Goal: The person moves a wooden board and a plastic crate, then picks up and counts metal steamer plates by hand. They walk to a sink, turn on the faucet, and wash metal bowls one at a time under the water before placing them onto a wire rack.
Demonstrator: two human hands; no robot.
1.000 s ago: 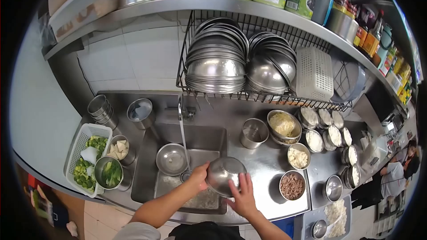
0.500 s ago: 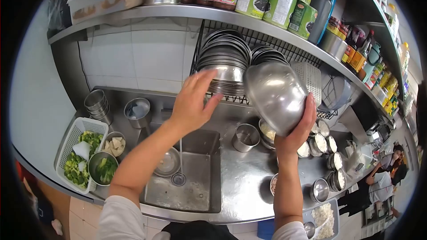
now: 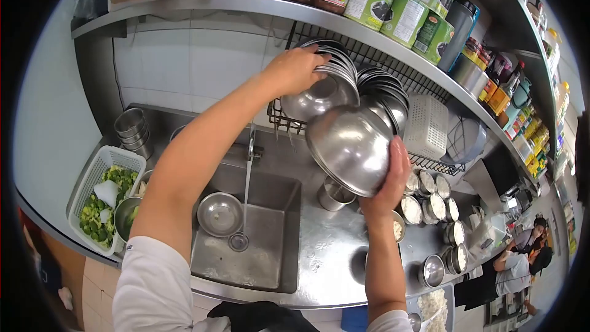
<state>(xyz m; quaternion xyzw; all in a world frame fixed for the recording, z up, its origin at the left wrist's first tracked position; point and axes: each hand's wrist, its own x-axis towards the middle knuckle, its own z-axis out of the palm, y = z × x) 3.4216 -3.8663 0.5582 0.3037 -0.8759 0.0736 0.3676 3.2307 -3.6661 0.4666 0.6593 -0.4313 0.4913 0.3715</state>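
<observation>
My right hand (image 3: 388, 179) grips the rim of a large shiny metal bowl (image 3: 350, 147), which is tilted with its rounded outside toward me. Up at the wire rack (image 3: 289, 124), my left hand (image 3: 296, 71) has its fingers curled over the edges of stacked metal bowls (image 3: 338, 89). The nearest bowl of that stack tips forward, and part of it is behind my hand. Just right of this stack, more nested metal bowls (image 3: 390, 101) lean in the rack. Under the held bowl stands a metal cup (image 3: 335, 198), partly covered by it.
Water runs from a tap (image 3: 251, 154) into the sink (image 3: 286, 240), where a metal bowl (image 3: 220, 214) lies. At left is a basket of broccoli (image 3: 101, 209). Several filled metal cups (image 3: 433, 206) stand at right. A shelf (image 3: 258, 3) of bottles and cans overhangs the rack. People (image 3: 513, 270) are farther right.
My left hand has reached up and right to the racked bowls and closed on their edges. The front of that stack now tips forward. My right hand has brought the large bowl lower and left.
</observation>
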